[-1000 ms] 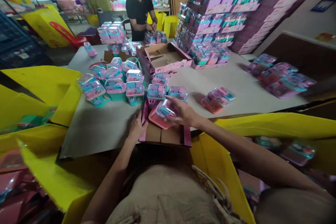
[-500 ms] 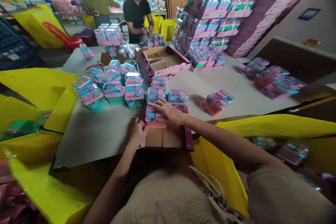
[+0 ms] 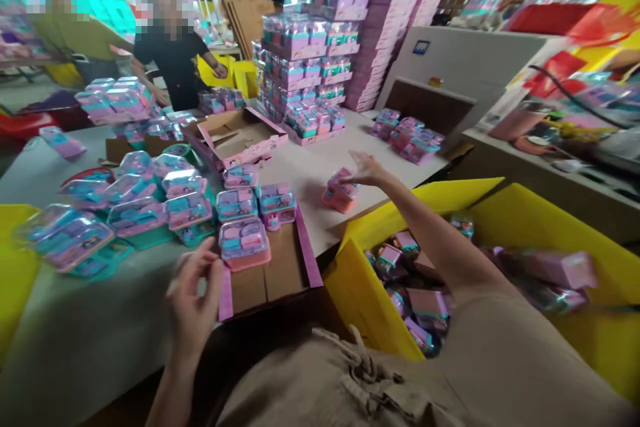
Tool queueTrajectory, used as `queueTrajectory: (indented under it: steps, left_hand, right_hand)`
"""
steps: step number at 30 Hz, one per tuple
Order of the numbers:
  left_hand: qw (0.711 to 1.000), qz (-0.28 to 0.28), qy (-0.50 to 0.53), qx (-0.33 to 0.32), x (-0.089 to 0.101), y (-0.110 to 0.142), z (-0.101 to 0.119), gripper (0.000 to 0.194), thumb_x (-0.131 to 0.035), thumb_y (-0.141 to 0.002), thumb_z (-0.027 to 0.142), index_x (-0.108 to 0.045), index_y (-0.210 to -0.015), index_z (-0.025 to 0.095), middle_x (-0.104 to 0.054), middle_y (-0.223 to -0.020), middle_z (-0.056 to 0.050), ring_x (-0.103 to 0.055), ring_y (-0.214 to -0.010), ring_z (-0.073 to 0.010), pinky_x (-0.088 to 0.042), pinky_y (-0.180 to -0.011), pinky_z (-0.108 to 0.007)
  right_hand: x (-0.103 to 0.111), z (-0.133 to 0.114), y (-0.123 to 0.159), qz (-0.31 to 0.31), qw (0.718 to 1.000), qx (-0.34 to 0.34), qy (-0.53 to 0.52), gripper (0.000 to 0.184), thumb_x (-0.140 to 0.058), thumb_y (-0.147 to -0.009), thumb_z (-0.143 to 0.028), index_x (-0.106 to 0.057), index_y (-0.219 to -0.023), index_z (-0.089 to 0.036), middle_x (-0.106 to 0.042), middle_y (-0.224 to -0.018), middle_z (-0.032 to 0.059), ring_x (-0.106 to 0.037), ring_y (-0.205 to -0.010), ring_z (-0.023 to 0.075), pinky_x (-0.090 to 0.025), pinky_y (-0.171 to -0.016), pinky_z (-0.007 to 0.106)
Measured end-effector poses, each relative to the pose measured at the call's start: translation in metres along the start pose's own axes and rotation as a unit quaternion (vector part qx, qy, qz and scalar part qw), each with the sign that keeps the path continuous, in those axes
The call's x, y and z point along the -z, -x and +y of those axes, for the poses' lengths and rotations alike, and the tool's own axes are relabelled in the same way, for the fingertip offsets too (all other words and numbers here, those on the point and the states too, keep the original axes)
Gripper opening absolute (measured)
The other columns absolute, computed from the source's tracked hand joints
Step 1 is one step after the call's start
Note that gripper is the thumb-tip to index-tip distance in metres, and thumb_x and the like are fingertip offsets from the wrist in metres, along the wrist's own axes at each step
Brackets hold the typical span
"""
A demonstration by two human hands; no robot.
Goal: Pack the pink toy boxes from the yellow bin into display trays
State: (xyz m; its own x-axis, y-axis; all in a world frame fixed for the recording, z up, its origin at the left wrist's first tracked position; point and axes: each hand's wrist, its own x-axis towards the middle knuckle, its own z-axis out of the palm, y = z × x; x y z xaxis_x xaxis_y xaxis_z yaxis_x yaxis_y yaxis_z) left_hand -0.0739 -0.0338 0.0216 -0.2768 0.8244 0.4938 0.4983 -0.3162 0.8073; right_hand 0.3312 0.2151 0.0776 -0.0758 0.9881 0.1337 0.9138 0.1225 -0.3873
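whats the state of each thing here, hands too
Tray: open, partly filled
Front case in tray: lid shut
Lone case: on the table, blurred
Left hand: open, fingers bent, beside the tray
Right hand: open, blurred, at the lone case
Green cases: lids shut, grouped
Pink box: open-topped
Stacked trays: filled
Right yellow bin: open, partly filled

right hand (image 3: 370,171) blurred, contact with pink case (image 3: 340,198) unclear; leftmost yellow bin (image 3: 17,267) cut off
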Motion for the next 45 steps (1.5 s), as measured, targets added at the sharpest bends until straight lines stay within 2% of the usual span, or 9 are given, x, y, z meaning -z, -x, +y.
queueTrajectory:
  steps: [5, 10, 15, 20, 22, 25, 28, 34, 45]
  left_hand:
    - [0.950, -0.265, 0.158, 0.057, -0.081, 0.013, 0.035, 0.034, -0.067, -0.094, 0.036, -0.077, -0.122, 0.018, -0.071, -0.099, -0.008, -0.071, -0.086, -0.0187, -0.062, -0.080, -0.033]
    - [0.848, -0.285, 0.355, 0.273, -0.132, 0.023, 0.043, 0.088, -0.087, -0.077, 0.051, -0.054, -0.154, 0.024, -0.061, -0.149, -0.016, -0.070, -0.120, -0.0258, -0.058, -0.103, -0.042]
    - [0.748, -0.213, 0.511, 0.366, -0.150, 0.013, 0.062, 0.087, -0.084, -0.074, 0.066, -0.059, -0.145, 0.024, -0.064, -0.150, -0.014, -0.065, -0.133, -0.0343, -0.057, -0.105, -0.048]
    - [0.640, -0.343, 0.508, 0.463, -0.135, 0.008, 0.055, 0.076, -0.064, -0.086, 0.075, -0.066, -0.135, 0.017, -0.076, -0.125, -0.018, -0.075, -0.102, -0.0375, -0.062, -0.076, -0.049]
    - [0.658, -0.333, 0.504, 0.450, -0.129, 0.015, 0.047, 0.083, -0.049, -0.090, 0.082, -0.064, -0.138, 0.016, -0.074, -0.126, -0.020, -0.075, -0.101, -0.0369, -0.062, -0.077, -0.050]
    - [0.811, -0.273, 0.369, 0.364, -0.130, 0.035, 0.035, 0.090, -0.027, -0.097, 0.082, -0.062, -0.139, 0.011, -0.070, -0.126, -0.023, -0.073, -0.104, -0.0330, -0.060, -0.090, -0.049]
    - [0.913, -0.291, 0.147, 0.244, -0.141, 0.052, 0.033, 0.080, -0.060, -0.091, 0.070, -0.057, -0.147, 0.013, -0.061, -0.141, -0.023, -0.069, -0.117, -0.0355, -0.055, -0.103, -0.050]
    - [0.878, -0.422, -0.182, 0.135, -0.162, 0.048, 0.049, 0.070, -0.062, -0.092, 0.028, -0.046, -0.156, 0.006, -0.058, -0.144, -0.029, -0.072, -0.116, -0.0362, -0.057, -0.100, -0.043]
    - [0.868, -0.428, -0.216, 0.132, -0.167, 0.044, 0.041, 0.031, -0.056, -0.091, 0.019, -0.073, -0.116, 0.009, -0.079, -0.109, -0.022, -0.077, -0.104, -0.0333, -0.059, -0.093, -0.039]
  right_hand:
    - [0.000, 0.023, 0.003, -0.071, 0.995, -0.046, -0.053, 0.095, -0.089, -0.071, -0.050, -0.057, -0.152, -0.012, -0.061, -0.152, 0.0239, -0.060, -0.139, 0.0415, -0.047, -0.118, 0.055]
    - [0.010, 0.004, 0.063, -0.048, 0.960, 0.005, -0.275, 0.073, -0.069, -0.089, -0.063, -0.056, -0.146, -0.019, -0.073, -0.130, 0.0146, -0.074, -0.107, 0.0331, -0.064, -0.093, 0.052]
    - [0.018, -0.051, 0.154, -0.126, 0.943, 0.160, -0.261, 0.103, -0.078, -0.084, -0.070, -0.033, -0.166, -0.028, -0.066, -0.139, 0.0168, -0.070, -0.119, 0.0399, -0.062, -0.097, 0.064]
    - [0.042, -0.067, 0.167, -0.133, 0.914, 0.362, -0.123, 0.094, -0.087, -0.081, -0.059, -0.045, -0.161, -0.032, -0.046, -0.161, 0.0166, -0.042, -0.151, 0.0444, -0.045, -0.118, 0.070]
    - [0.044, -0.060, 0.150, -0.137, 0.907, 0.374, -0.132, 0.075, -0.081, -0.088, -0.058, -0.054, -0.152, -0.031, -0.055, -0.148, 0.0154, -0.055, -0.139, 0.0388, -0.051, -0.115, 0.063]
    - [0.029, -0.050, 0.124, -0.091, 0.923, 0.329, -0.176, 0.075, -0.081, -0.083, -0.068, -0.058, -0.141, -0.027, -0.060, -0.129, 0.0137, -0.061, -0.121, 0.0342, -0.059, -0.106, 0.055]
    - [0.006, -0.052, 0.112, -0.063, 0.933, 0.264, -0.235, 0.082, -0.084, -0.075, -0.075, -0.055, -0.134, -0.025, -0.058, -0.128, 0.0129, -0.061, -0.116, 0.0317, -0.065, -0.093, 0.049]
    - [-0.012, -0.068, 0.114, -0.049, 0.928, 0.223, -0.294, 0.083, -0.087, -0.073, -0.073, -0.053, -0.131, -0.025, -0.059, -0.121, 0.0099, -0.064, -0.106, 0.0275, -0.067, -0.082, 0.043]
    - [-0.057, -0.068, 0.095, -0.120, 0.919, 0.369, -0.075, 0.081, -0.077, -0.093, -0.052, -0.048, -0.162, -0.022, -0.069, -0.126, 0.0153, -0.073, -0.097, 0.0274, -0.061, -0.090, 0.043]
